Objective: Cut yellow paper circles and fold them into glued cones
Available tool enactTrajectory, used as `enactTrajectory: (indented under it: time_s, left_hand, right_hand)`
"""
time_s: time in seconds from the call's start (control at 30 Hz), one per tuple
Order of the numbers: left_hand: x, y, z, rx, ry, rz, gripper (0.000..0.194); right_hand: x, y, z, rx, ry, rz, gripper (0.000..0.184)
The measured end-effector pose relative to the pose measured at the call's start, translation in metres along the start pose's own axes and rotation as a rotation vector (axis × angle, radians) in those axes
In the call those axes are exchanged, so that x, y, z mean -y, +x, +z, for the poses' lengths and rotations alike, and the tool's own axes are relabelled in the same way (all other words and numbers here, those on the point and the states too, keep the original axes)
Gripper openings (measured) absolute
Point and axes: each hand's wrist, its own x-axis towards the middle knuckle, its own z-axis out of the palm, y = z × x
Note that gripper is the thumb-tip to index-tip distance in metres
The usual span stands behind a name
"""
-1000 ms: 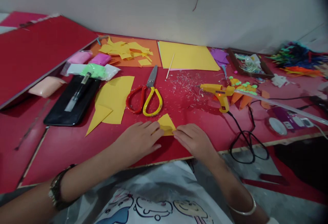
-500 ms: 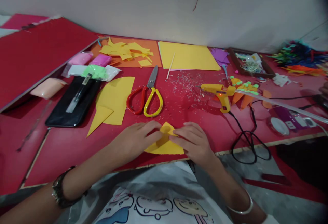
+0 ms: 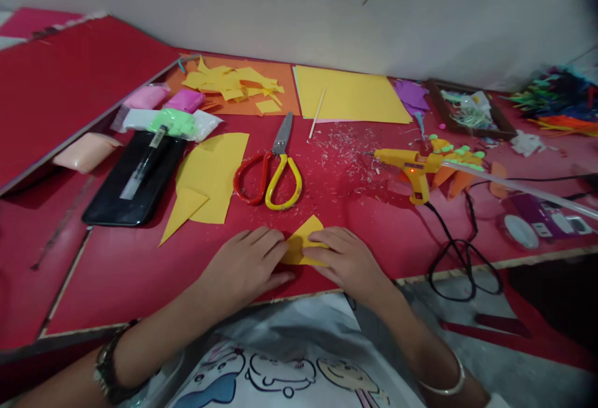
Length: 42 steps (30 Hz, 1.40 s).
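A small folded piece of yellow paper (image 3: 303,243) lies on the red table (image 3: 140,265) near its front edge. My left hand (image 3: 247,265) rests on the paper's left side, fingers together and pressing down flat. My right hand (image 3: 348,258) covers the paper's right side, fingers laid over it and pressing. Only a pointed corner of the paper shows between the two hands.
Red-and-yellow scissors (image 3: 271,174) lie just beyond the hands. A larger cut yellow sheet (image 3: 205,177) and a black tray (image 3: 133,180) sit left. A yellow glue gun (image 3: 408,168) with its cable (image 3: 455,252) is at right. Paper scraps (image 3: 233,84), a yellow sheet (image 3: 348,96), clay packets (image 3: 170,115) lie farther back.
The yellow paper, spread open half a second ago, is folded small again under both hands. The view shifted slightly.
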Motion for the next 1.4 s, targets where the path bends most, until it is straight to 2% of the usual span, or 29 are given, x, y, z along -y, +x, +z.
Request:
enactTrajectory:
  time_s: [0.13, 0.27, 0.43, 0.5, 0.77, 1.0, 1.17, 1.33, 1.4]
  left_hand:
    - [0.000, 0.002, 0.002, 0.035, -0.196, -0.133, 0.019]
    - [0.000, 0.003, 0.001, 0.040, -0.307, -0.201, 0.023]
    - [-0.004, -0.001, 0.004, -0.140, -0.102, -0.196, 0.028]
    - [-0.006, -0.002, 0.006, -0.172, -0.018, -0.203, 0.026]
    - [-0.011, -0.003, 0.005, -0.142, 0.134, -0.270, 0.028]
    - [-0.007, -0.002, 0.002, -0.039, 0.100, -0.322, 0.028]
    - [0.007, -0.004, 0.001, 0.000, 0.027, -0.229, 0.017]
    - [0.022, 0.002, -0.007, 0.121, 0.034, 0.008, 0.042]
    - [0.026, 0.004, -0.008, 0.165, 0.003, 0.042, 0.043]
  right_hand:
    - [-0.001, 0.006, 0.003, -0.044, 0.173, 0.094, 0.013]
    - [-0.003, 0.013, 0.001, 0.003, 0.220, 0.168, 0.014]
    - [-0.006, 0.020, -0.001, 0.034, 0.166, 0.188, 0.015]
    - [-0.007, 0.022, 0.000, 0.031, 0.114, 0.192, 0.016]
    - [-0.005, 0.022, 0.004, 0.037, -0.147, 0.162, 0.021]
    - [-0.003, 0.022, 0.005, 0.041, -0.222, 0.201, 0.021]
    - [-0.003, 0.022, 0.006, 0.042, -0.214, 0.218, 0.021]
    - [-0.003, 0.021, 0.007, 0.028, -0.208, 0.245, 0.024]
    - [-0.003, 0.020, 0.007, 0.020, -0.212, 0.278, 0.026]
